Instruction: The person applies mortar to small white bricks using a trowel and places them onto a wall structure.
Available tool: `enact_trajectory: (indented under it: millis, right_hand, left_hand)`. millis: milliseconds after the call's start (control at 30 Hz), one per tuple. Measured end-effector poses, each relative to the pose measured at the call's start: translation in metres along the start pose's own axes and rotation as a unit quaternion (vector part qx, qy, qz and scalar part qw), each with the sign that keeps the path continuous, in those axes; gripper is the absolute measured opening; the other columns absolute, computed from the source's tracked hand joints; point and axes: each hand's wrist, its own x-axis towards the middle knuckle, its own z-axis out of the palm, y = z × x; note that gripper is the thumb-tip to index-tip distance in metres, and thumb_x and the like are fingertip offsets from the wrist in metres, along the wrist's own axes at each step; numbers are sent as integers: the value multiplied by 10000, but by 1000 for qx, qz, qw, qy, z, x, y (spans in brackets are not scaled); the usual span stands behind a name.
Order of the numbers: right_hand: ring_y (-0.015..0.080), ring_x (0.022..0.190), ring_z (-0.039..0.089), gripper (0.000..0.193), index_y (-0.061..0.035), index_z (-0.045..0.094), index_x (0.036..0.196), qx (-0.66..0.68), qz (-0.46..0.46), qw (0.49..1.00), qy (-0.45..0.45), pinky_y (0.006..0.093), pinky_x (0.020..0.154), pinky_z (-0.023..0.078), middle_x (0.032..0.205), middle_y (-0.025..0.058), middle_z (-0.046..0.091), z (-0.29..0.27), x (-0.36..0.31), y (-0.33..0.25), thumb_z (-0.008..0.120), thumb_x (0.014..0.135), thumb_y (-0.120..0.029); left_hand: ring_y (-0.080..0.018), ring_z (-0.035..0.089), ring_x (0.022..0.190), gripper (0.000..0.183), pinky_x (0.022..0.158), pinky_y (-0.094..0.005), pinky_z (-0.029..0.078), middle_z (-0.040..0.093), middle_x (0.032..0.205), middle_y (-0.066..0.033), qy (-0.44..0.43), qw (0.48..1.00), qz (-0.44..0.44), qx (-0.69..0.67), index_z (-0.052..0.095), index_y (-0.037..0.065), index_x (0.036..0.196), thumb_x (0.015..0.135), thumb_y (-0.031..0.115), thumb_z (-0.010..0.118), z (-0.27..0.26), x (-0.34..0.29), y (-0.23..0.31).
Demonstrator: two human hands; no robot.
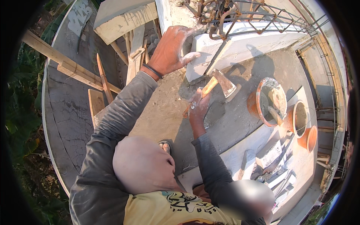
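Note:
My right hand [198, 108] is closed around the wooden handle of a hatchet [224, 84], its worn metal head pointing away to the right. The hatchet hangs above the grey concrete floor, just short of a white block [200, 58]. At the left end of that block is my left hand [170, 50], dusted white. Its thumb lies along the block's near side and its fingers curl over the top, their tips partly hidden. A dark gap separates this block from the longer white block wall [258, 43] beside it.
A rusty rebar cage [240, 17] lies over the wall. To the right stand a mortar-smeared orange bucket [253, 105] with a handled tool inside, and smaller orange buckets [308, 138]. Block offcuts [270, 153] lie at lower right. Timber boards [71, 62] jut in from the left.

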Motion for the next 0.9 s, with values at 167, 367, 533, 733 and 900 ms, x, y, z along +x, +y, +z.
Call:
enact_trajectory:
  millis: [167,367,533,733,900]
  right_hand:
    - [112,666,516,326,7,444,1139,80,-29,996,-30,288,590,439,797,35,502,-12,-7,-18,497,1028,-295]
    - [140,737,533,394,26,452,1164,22,-98,993,-60,312,685,451,834,67,534,7,30,-32,505,1022,-338]
    - [155,778,542,436,44,438,1216,-1,-155,986,-60,322,724,462,901,93,556,10,52,-25,502,1008,-334]
    - [159,843,558,481,56,389,1288,-10,-154,987,-50,323,772,476,1009,100,553,7,54,-27,495,1006,-319]
    - [154,939,550,543,56,312,1357,5,-219,974,-51,315,798,483,1167,122,517,19,61,-30,489,1009,-322]
  left_hand:
    - [-398,394,1318,1009,1112,-482,325,420,1399,-250,112,981,-152,-43,308,-56,1452,736,408,848,28,-39,25]
    - [-425,301,1398,1044,1161,-465,286,297,1470,-316,34,976,-205,-72,256,-96,1459,723,339,855,55,-44,17]
    - [-434,327,1383,976,1153,-462,305,333,1448,-316,76,970,-212,-92,290,-108,1437,735,280,846,60,-36,25]
    - [-448,325,1369,969,1145,-480,304,308,1457,-333,104,966,-207,-118,285,-106,1435,737,278,836,71,-40,20]
    - [-461,349,1343,989,1127,-498,318,319,1450,-338,117,969,-188,-109,272,-91,1447,721,263,843,77,-42,16]
